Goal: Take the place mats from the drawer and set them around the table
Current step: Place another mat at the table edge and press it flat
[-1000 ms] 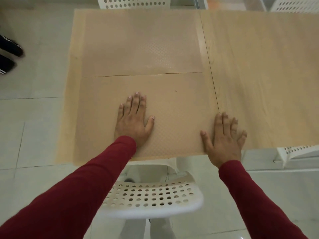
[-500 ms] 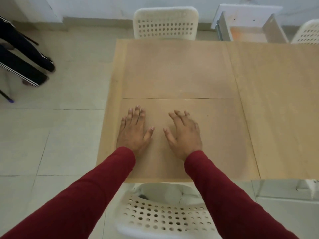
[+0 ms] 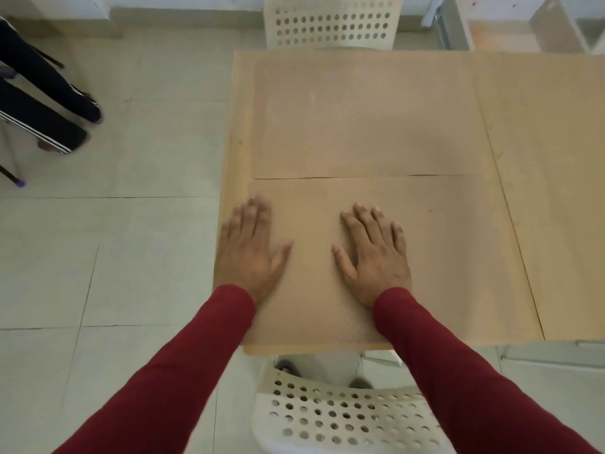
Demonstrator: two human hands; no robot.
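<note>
Tan near mat (image 3: pixel 425 257) lies at the counter (image 3: pixel 550 191) near edge under your flat left hand (image 3: pixel 250 253) and right hand (image 3: pixel 373 257), gripping nothing; smooth outward, square it to the far mat (image 3: pixel 360 116).

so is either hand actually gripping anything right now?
No. Left hand and right hand both lie flat, fingers straight, pressing on the near tan rectangular place mat; nothing is gripped.

Item one, as I see it: near place mat (image 3: pixel 425 257), tan, thin, finely dotted texture, lying flat at the worktop's 6 o'clock edge. Item two: far place mat (image 3: pixel 360 116), same tan sheet, flat at 12 o'clock, its near edge meeting the first mat's far edge.
</note>
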